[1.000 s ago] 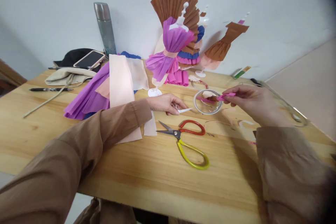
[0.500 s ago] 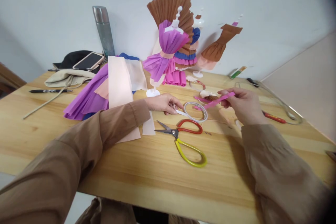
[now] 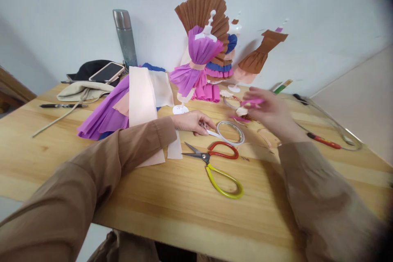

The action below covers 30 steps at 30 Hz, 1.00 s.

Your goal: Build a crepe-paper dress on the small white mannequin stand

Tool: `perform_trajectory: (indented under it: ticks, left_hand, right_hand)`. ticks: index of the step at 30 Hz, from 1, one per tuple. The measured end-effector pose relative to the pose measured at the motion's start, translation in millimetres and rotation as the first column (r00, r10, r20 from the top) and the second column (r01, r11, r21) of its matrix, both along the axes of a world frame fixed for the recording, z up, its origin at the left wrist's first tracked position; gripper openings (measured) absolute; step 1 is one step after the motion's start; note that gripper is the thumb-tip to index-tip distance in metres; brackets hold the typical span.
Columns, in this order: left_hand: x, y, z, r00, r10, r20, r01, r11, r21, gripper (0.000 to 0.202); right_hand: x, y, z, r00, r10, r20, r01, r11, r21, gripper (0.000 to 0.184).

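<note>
Right hand (image 3: 268, 109), pinching pink strip (image 3: 253, 102) (blurry), is veering toward 11 o'clock, leaving left hand (image 3: 194, 123) alone pinching tape (image 3: 235, 144).

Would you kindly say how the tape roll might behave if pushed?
The tape roll, a narrow ring with a wide open middle, is probably light for its size. Seemingly flat on the wooden table, it would likely slide rather than roll. A push toward the left hand might slacken the white strip it holds.
</note>
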<state>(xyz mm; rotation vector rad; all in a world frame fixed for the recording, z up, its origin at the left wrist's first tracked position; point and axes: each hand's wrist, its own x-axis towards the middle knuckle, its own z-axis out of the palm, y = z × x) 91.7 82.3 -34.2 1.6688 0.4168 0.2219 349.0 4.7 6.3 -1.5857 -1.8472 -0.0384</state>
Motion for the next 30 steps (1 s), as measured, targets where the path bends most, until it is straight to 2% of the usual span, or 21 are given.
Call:
perform_trajectory:
  ticks: [2,6,8,11,13,16,18,21,23,26,28,30]
  left_hand:
    - [-0.3,0.2,0.9,1.0,-0.003,-0.006,0.003,1.0,0.007,0.039]
    - [-0.3,1.7,0.9,1.0,-0.023,-0.015,0.023,1.0,0.019,0.041]
    - [0.0,2.1,0.5,1.0,-0.025,-0.012,0.025,0.999,0.022,0.039]
    - [0.5,1.6,0.0,1.0,-0.012,-0.006,0.012,1.0,0.019,0.038]
    - [0.6,1.1,-0.2,1.0,-0.003,-0.006,0.003,1.0,0.008,0.038]
    - [0.4,1.1,0.0,1.0,-0.005,-0.01,0.005,1.0,0.0,0.039]
    - [0.1,1.5,0.3,1.0,-0.015,-0.014,0.015,1.0,0.006,0.039]
    - [0.0,2.1,0.6,0.999,-0.026,-0.021,0.026,1.0,0.016,0.039]
    - [-0.2,2.2,0.9,0.999,-0.031,-0.024,0.031,0.999,0.02,0.038]
    - [-0.7,2.1,1.5,0.999,-0.039,-0.024,0.04,0.999,0.032,0.038]
    - [-1.3,2.0,2.1,0.999,-0.041,-0.017,0.042,0.998,0.039,0.038]
    - [-1.7,1.7,2.3,0.999,-0.039,-0.005,0.039,0.999,0.034,0.039]
  right_hand:
    - [-1.1,2.8,-3.3,0.995,0.019,0.103,-0.009,0.995,-0.097,0.038]
    - [-0.8,2.3,-1.3,0.986,-0.061,0.156,0.065,0.998,-0.022,0.036]
    - [-1.4,0.7,1.0,0.989,-0.051,0.139,0.051,0.999,0.003,0.042]
    - [-3.6,2.0,-0.3,0.999,0.011,0.042,-0.01,0.999,-0.031,0.048]
    - [-4.2,6.6,-3.9,0.997,-0.06,0.055,0.064,0.995,-0.076,0.042]
    - [-3.2,15.6,-9.1,0.972,-0.16,0.173,0.185,0.973,-0.136,0.032]
    - [-2.8,20.4,-11.1,0.975,-0.108,0.197,0.14,0.977,-0.158,0.031]
    - [-3.4,23.5,-10.9,0.985,-0.044,0.17,0.075,0.98,-0.183,0.043]
    - [-4.3,22.9,-7.9,0.978,-0.098,0.183,0.137,0.968,-0.212,0.042]
    - [-7.8,17.5,2.4,0.944,-0.17,0.282,0.227,0.956,-0.184,0.037]
    - [-14.0,11.2,12.1,0.962,-0.119,0.245,0.176,0.958,-0.225,0.034]
    - [-24.0,4.2,21.2,0.993,-0.003,0.121,0.052,0.914,-0.403,0.033]
